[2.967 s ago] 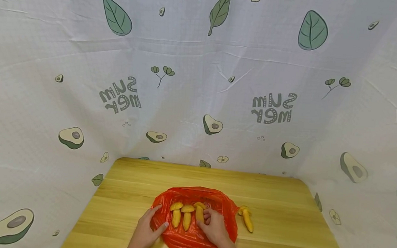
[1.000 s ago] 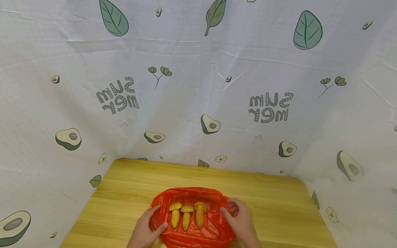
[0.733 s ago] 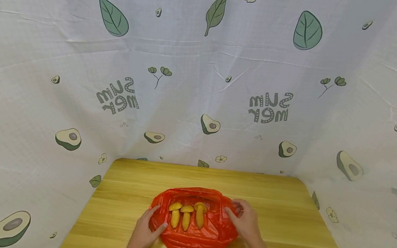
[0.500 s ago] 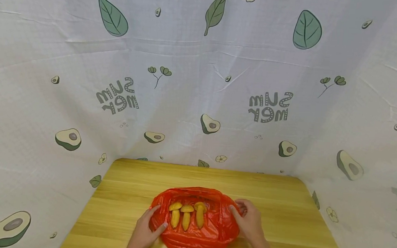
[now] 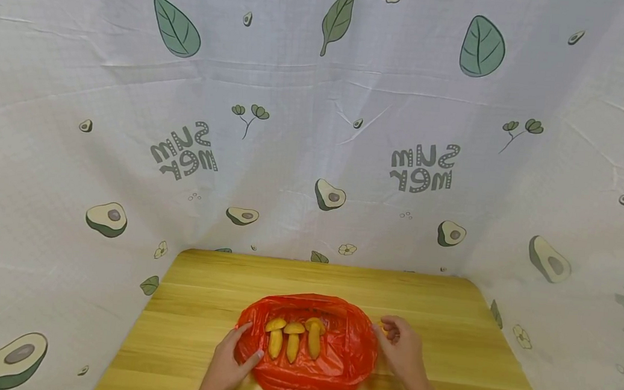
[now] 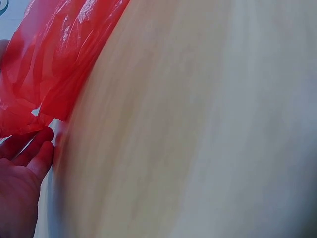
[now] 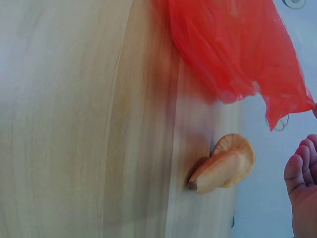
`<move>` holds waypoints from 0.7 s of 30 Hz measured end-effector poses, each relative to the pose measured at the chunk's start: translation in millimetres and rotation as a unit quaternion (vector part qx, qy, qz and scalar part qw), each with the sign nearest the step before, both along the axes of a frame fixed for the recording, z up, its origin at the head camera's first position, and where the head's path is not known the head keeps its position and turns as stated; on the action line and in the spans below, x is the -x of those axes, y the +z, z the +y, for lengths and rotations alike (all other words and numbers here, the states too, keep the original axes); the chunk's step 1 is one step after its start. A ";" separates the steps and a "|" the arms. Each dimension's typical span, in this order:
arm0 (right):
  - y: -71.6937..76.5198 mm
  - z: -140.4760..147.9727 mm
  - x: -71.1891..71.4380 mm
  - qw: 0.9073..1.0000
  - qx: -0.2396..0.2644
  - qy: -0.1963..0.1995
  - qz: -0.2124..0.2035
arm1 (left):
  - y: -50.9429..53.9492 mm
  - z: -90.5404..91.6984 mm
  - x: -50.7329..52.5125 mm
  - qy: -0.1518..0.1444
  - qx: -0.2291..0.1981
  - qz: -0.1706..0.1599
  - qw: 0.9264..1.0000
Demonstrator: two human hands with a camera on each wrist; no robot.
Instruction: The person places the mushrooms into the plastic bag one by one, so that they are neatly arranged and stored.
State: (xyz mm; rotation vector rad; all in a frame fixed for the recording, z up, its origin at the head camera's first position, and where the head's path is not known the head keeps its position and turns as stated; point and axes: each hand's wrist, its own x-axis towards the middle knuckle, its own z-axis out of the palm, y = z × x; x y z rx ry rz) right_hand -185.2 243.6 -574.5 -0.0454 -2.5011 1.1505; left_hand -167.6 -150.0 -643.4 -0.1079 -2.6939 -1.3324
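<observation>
A red plastic bag (image 5: 298, 387) lies mouth up on the wooden table, with three yellow-brown mushrooms (image 5: 293, 342) side by side in its opening. My left hand (image 5: 227, 361) holds the bag's left side, index finger over the rim and thumb at the front. In the left wrist view its other fingers (image 6: 37, 156) bend against the lower edge. At the bag's right side is my right hand (image 5: 401, 349), thumb touching the rim, fingers loosely bent. Another mushroom (image 7: 223, 166) lies on the table below that hand, mostly hidden by it in the head view.
The wooden table (image 5: 202, 290) extends around the bag on all visible sides. A pale curtain (image 5: 293, 157) printed with avocados and leaves encloses its back and sides.
My right hand has left the mushroom inside the bag, gone to the right rim and slid outward, spreading that side. It now covers most of the outer mushroom. My left hand stays put.
</observation>
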 end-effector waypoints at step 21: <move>-26.8 28.1 -1.9 0.999 -0.023 -0.024 0.000 | -1.2 -0.5 -0.2 0.001 0.000 0.007 1.000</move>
